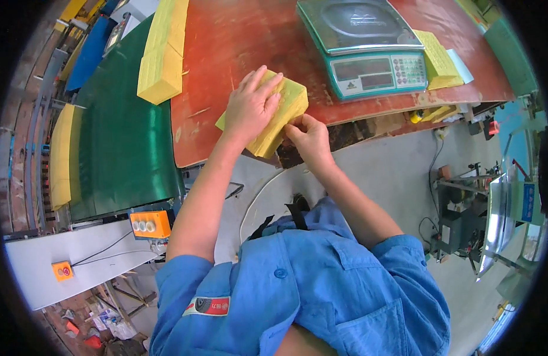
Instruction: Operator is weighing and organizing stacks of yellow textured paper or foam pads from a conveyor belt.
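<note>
A thick block of layered yellow sheets [293, 98], which looks like a paper bundle, lies tilted at the front edge of the red tabletop. Across its upper face rests my left hand [250, 107], fingers somewhat spread and thumb toward the right, holding the bundle. My right hand [310, 137] is closed in a pinch at the bundle's right long side, thumb and index finger against the edge. The underside of the bundle is hidden, and so are the tips of my right fingers.
A teal weighing scale [377, 74] stands at the back right, with yellow bundles [435, 59] beside it. More yellow bundles [161, 74] line the red table's [226, 29] left edge. Left of it runs a green conveyor belt [122, 136]; an orange button box [149, 224] sits at its near end.
</note>
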A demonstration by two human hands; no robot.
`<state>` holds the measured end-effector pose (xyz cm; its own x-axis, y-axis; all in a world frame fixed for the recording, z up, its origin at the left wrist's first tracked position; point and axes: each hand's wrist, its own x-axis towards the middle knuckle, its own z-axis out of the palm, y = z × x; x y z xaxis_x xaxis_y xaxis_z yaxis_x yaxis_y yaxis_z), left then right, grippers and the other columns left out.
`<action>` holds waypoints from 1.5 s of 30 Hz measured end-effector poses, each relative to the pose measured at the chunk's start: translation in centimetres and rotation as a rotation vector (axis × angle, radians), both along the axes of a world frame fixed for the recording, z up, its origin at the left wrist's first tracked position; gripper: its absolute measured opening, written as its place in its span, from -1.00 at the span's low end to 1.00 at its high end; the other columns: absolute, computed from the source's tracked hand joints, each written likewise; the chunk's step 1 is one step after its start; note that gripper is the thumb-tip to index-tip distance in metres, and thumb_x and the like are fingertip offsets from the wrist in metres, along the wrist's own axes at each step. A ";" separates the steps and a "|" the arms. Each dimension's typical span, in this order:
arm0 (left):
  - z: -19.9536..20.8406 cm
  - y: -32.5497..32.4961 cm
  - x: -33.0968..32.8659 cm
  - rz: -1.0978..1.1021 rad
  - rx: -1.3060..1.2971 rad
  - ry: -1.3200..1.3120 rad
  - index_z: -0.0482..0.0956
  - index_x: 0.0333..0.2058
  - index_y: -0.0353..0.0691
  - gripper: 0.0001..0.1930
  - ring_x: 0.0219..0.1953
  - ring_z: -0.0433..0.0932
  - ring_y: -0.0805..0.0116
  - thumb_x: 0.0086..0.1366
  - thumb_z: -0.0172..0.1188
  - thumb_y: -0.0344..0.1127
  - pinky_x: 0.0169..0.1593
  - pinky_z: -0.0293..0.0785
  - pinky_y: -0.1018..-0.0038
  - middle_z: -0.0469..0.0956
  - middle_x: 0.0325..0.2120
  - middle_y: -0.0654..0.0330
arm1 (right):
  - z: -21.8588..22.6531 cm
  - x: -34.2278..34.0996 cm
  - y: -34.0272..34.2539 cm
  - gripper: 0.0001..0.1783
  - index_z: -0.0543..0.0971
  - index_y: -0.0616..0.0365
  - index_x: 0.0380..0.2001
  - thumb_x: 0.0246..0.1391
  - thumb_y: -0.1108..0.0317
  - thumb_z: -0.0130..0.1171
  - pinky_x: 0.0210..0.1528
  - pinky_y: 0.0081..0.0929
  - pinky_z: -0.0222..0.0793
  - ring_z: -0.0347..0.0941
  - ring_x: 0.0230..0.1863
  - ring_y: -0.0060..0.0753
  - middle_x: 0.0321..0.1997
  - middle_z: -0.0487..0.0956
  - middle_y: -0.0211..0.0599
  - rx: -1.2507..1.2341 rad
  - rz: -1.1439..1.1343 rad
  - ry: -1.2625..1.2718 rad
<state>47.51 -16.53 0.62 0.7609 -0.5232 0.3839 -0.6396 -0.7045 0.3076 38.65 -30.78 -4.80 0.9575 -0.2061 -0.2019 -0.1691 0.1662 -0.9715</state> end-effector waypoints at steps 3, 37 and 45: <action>0.1 0.1 0.1 -0.006 0.004 0.005 0.45 0.21 0.10 -0.56 0.30 0.27 0.02 0.36 0.07 -0.11 0.23 0.29 0.08 0.30 0.27 0.04 | 0.6 0.1 0.0 -0.84 0.58 0.36 -0.37 0.03 0.43 0.23 -0.42 -0.54 0.49 0.56 -0.51 -0.53 -0.51 0.64 -0.20 -0.006 -0.005 -0.006; -0.1 0.2 0.3 0.003 0.025 -0.031 0.46 0.20 0.10 -0.56 0.28 0.30 -0.02 0.36 0.07 -0.10 0.20 0.34 0.06 0.31 0.27 0.01 | 2.8 -2.3 3.4 -0.86 0.51 0.28 -0.40 -0.05 0.53 0.26 -0.35 -0.49 0.52 0.58 -0.47 -0.46 -0.47 0.61 -0.16 -0.517 -0.049 -0.358; -0.1 0.2 0.0 0.016 0.033 -0.021 0.46 0.20 0.09 -0.58 0.26 0.32 -0.03 0.38 0.06 -0.14 0.25 0.32 0.11 0.31 0.26 0.00 | -1.1 -8.6 3.8 -0.84 0.52 0.22 -0.49 -0.19 0.40 0.26 -0.35 -0.21 0.50 0.58 -0.40 0.03 -0.46 0.60 0.00 -0.497 0.419 -0.291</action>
<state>47.54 -16.28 0.55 0.7612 -0.5235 0.3829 -0.6342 -0.7244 0.2704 30.10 -26.99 -5.90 0.9771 0.1898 0.0965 0.1561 -0.3307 -0.9307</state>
